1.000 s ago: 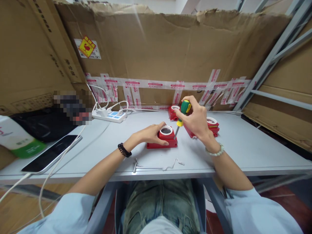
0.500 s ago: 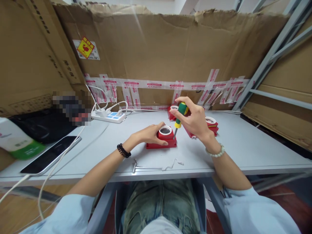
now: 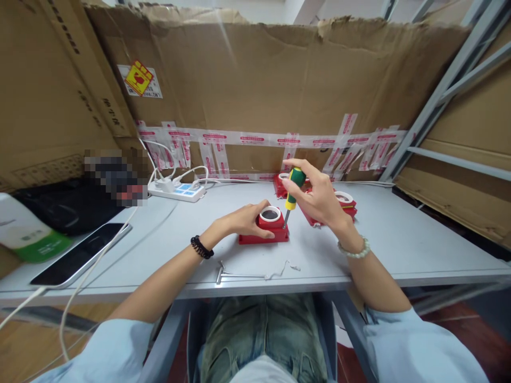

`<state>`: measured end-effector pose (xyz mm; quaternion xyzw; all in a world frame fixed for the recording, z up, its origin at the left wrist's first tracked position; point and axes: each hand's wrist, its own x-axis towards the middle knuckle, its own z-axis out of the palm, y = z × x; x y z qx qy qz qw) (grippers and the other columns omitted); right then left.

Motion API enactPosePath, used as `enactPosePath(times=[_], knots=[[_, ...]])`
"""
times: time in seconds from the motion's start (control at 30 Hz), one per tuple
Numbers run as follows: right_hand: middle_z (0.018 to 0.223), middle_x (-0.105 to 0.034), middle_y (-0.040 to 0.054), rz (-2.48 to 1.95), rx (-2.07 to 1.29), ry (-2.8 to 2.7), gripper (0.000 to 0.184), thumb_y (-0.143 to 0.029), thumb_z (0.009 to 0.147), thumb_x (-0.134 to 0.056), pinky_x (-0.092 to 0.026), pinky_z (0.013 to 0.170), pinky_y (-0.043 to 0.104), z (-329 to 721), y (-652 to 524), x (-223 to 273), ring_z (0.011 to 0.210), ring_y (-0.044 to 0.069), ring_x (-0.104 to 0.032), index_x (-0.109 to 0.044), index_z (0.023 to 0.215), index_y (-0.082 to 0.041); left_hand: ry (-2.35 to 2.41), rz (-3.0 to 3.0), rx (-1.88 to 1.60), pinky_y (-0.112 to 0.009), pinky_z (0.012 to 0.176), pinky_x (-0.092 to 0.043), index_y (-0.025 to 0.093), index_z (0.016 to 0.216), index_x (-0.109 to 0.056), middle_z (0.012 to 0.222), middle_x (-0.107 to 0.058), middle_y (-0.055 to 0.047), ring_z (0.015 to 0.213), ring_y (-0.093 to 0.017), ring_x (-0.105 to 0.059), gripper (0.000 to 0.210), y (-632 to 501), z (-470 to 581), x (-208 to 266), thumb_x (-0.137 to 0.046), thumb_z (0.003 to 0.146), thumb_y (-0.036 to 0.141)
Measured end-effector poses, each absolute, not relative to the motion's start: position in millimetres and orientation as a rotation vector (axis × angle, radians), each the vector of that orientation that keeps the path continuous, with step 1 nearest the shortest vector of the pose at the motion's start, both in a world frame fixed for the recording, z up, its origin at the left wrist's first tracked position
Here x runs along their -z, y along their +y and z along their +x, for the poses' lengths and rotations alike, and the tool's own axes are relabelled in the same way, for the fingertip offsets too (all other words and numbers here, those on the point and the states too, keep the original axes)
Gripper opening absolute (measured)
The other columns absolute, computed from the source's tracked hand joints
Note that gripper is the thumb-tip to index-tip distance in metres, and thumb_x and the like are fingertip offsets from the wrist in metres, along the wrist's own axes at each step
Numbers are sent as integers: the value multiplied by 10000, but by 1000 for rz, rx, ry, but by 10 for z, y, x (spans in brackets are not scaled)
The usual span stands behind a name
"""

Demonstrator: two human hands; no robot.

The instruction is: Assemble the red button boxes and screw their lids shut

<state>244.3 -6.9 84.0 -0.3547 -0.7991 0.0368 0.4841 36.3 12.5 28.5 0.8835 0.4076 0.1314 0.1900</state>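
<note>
On the table in front of me lies a red box-shaped part (image 3: 261,239) topped by a white ring (image 3: 270,214) with a dark round middle. My left hand (image 3: 249,219) grips it from the left, thumb along the near side and fingers behind. Above its right end, my right hand (image 3: 317,194) is closed around the green and yellow handle of a screwdriver (image 3: 294,186). The shaft slants down, and its tip meets the right corner of the red part. Whether a screw sits under the tip, I cannot tell.
More red parts with white rings (image 3: 344,198) stand behind my right hand. A thin metal T-shaped tool (image 3: 243,275) lies near the front edge. To the left are a phone (image 3: 80,255), a white cable and a power strip (image 3: 179,190). Cardboard (image 3: 255,80) walls the back.
My right fingers and the screwdriver handle have shifted very slightly, with the tip still at the same corner. My left hand keeps its hold; the whole view has moved a little.
</note>
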Motion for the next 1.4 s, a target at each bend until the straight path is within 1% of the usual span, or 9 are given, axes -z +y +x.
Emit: enactPosePath(times=[0.13, 0.37, 0.57, 0.63, 0.8, 0.87, 1.03, 1.13, 1.4], knots=[[1065, -659, 42, -648, -547, -2049, 408, -308, 892, -506, -534, 735, 322, 2542, -63, -880, 858, 166, -643, -520, 1296, -258, 1131, 2472, -380, -272, 584, -347, 224, 1013, -445, 767, -594, 7, 662, -193, -534, 560, 128, 365, -284, -690, 678, 600], [670, -527, -36, -919, -70, -1874, 277, -419, 815, -659, -413, 568, 252, 2419, -74, -828, 574, 107, -473, -618, 999, -217, 1156, 2486, -359, -276, 587, -360, 222, 1014, -435, 786, -598, -4, 672, -197, -536, 569, 132, 362, -278, -679, 686, 617], [985, -648, 34, -733, -555, -2075, 390, -313, 839, -601, -511, 698, 278, 2584, -92, -946, 863, 166, -630, -534, 1216, -235, 1138, 2476, -366, -273, 591, -355, 224, 1012, -437, 790, -595, -6, 686, -202, -541, 571, 138, 358, -271, -682, 679, 619], [956, -653, 29, -700, -650, -2083, 422, -336, 829, -631, -524, 703, 289, 2597, -91, -953, 835, 167, -644, -530, 1225, -232, 1154, 2484, -361, -272, 581, -348, 224, 1003, -435, 777, -581, -3, 678, -202, -535, 571, 136, 358, -270, -678, 677, 626], [658, -524, -45, -876, -165, -1880, 249, -408, 795, -680, -419, 557, 256, 2393, -91, -846, 566, 112, -490, -584, 913, -210, 1159, 2495, -347, -272, 583, -351, 219, 1003, -424, 770, -572, 3, 669, -193, -525, 566, 130, 362, -271, -678, 687, 614], [625, -500, -55, -941, -49, -1860, 240, -403, 808, -664, -416, 581, 268, 2345, -98, -818, 540, 108, -460, -571, 915, -209, 1173, 2494, -344, -272, 575, -348, 218, 1000, -421, 756, -565, 8, 648, -184, -509, 572, 132, 362, -269, -680, 684, 618], [969, -619, 22, -753, -492, -2098, 459, -292, 864, -579, -517, 761, 303, 2510, -108, -877, 871, 161, -627, -426, 1295, -261, 1135, 2470, -372, -269, 584, -356, 222, 999, -423, 767, -575, 11, 650, -175, -511, 560, 142, 359, -259, -691, 685, 600], [1016, -625, 32, -620, -716, -2158, 421, -287, 867, -579, -542, 787, 314, 2592, -105, -921, 950, 174, -638, -445, 1265, -277, 1145, 2456, -385, -269, 582, -355, 220, 1016, -447, 762, -576, 10, 656, -181, -522, 574, 142, 357, -259, -705, 669, 597], [657, -499, -68, -919, -62, -1927, 280, -337, 786, -679, -429, 577, 262, 2344, -106, -803, 544, 99, -439, -538, 1000, -223, 1165, 2481, -382, -275, 572, -347, 221, 1005, -438, 758, -572, 6, 656, -194, -534, 577, 154, 348, -241, -700, 665, 606]])
